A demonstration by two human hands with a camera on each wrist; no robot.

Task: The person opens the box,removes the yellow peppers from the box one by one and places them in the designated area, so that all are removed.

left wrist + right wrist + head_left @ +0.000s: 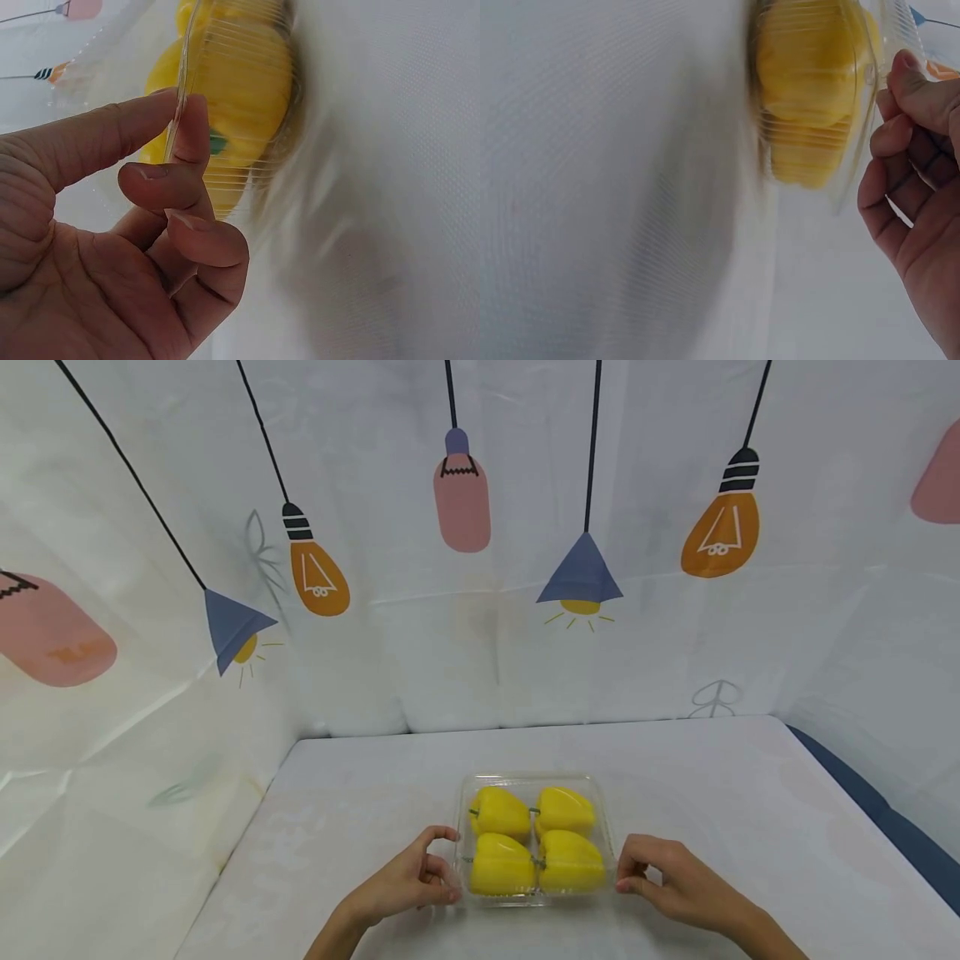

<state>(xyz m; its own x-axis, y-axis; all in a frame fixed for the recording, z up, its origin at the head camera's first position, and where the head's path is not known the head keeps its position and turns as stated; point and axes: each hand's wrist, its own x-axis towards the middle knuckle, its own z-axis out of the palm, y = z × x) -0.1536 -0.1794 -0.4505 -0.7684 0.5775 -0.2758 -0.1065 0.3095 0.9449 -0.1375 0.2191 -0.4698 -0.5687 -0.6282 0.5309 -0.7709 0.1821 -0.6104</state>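
A clear plastic container point(527, 776) sits on the white table with several yellow bell peppers point(501, 866) inside, laid in two rows with their green stems to the left. My left hand point(408, 878) is at its left side; in the left wrist view the thumb and index finger pinch the thin plastic rim point(182, 71), while the other fingers curl below it. On the opposite side my right hand point(670, 878) pinches the rim point(869, 90) between thumb and index finger. Ridged plastic walls show the peppers point(808, 67) through them in the right wrist view.
The white-covered table point(360, 793) stretches out around the container. Behind and to the left hangs a pale curtain point(465, 652) printed with lamps and bulbs. A dark blue edge point(885, 822) runs along the table's right side.
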